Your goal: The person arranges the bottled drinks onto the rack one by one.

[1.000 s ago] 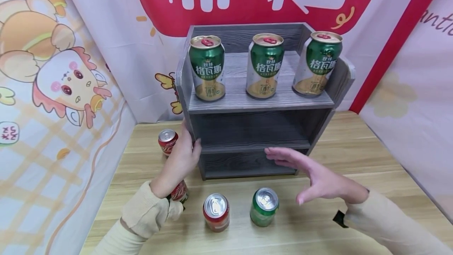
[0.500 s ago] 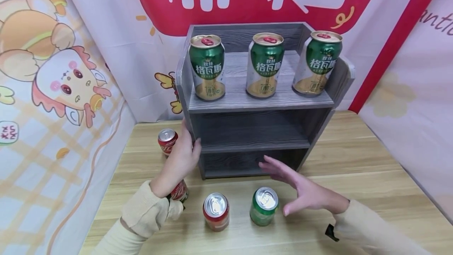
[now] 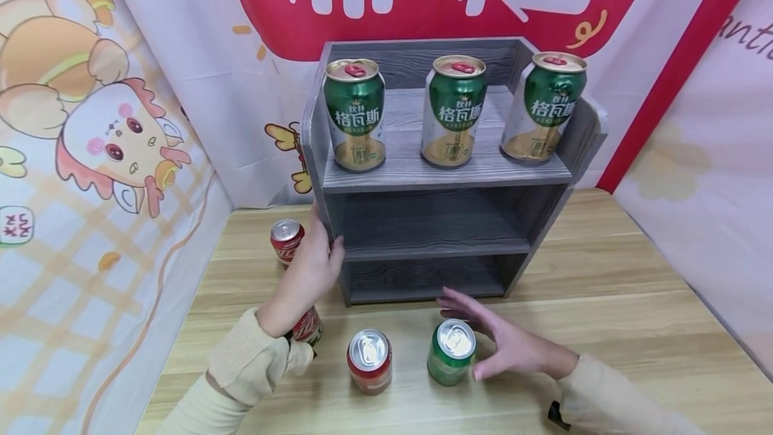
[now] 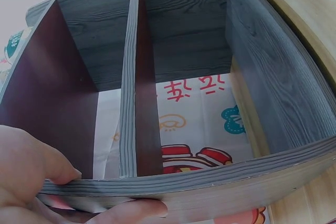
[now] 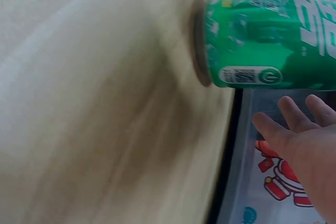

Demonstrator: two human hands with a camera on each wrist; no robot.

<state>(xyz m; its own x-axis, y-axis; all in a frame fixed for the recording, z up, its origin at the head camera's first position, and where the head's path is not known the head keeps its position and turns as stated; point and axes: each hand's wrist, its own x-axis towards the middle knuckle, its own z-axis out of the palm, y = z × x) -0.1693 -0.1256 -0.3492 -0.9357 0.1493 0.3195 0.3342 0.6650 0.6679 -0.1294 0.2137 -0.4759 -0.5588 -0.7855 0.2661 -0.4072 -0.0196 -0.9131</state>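
My left hand [image 3: 310, 264] grips the left side panel of a grey wooden shelf [image 3: 423, 184]. In the left wrist view, the thumb and fingers of the left hand [image 4: 31, 169] lie on opposite faces of that panel. A green drink can [image 3: 448, 362] stands upright on the table before the shelf. My right hand [image 3: 507, 346] is spread at its right and far side, thumb apart from the fingers. The right wrist view has the right hand [image 5: 310, 148] a little apart from the green can [image 5: 262, 43]. A red can [image 3: 370, 369] stands left of the green one.
Three green-and-gold cans [image 3: 454, 113] stand along the shelf's top tier. Two more red cans are left of the shelf, one behind the left hand [image 3: 285, 240] and one partly under the forearm [image 3: 308, 327]. Printed cloth [image 3: 181, 19] surrounds the wooden table [image 3: 616, 274].
My right hand has moved left and toward the near edge, from before the shelf's lower tiers to beside the green can. The left hand has kept its hold on the shelf.
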